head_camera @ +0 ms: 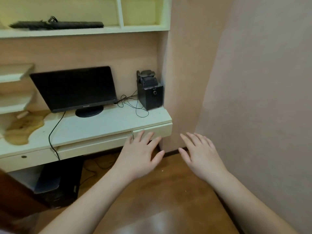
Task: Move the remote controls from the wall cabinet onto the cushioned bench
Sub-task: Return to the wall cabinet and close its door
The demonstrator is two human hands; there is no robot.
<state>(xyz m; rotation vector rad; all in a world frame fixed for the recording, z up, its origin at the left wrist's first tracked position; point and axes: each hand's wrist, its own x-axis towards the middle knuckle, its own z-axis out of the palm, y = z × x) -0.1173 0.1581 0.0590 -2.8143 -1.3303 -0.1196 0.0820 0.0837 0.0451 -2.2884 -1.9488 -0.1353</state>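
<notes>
Two bare hands are being held out, palms down, over the brown floor point(168, 191) in front of a pale desk point(104, 125). The left hand point(141, 156) is being kept flat with its fingers spread, its fingertips overlapping the desk's front edge near the right corner; whether they touch it cannot be told. The right hand point(200, 154) is likewise being held with straight, spread fingers, gripping nothing, beside the pink wall point(253, 81).

No remote control can be made out with certainty. On the upper shelf point(84, 32), a long, flat, black object point(57, 25) is lying along the front edge, too blurred to identify. On the desk, a dark monitor point(74, 88) is standing towards the back, and a black speaker point(150, 92) is sitting in the back right corner with thin cables point(133, 105) trailing beside it.
</notes>
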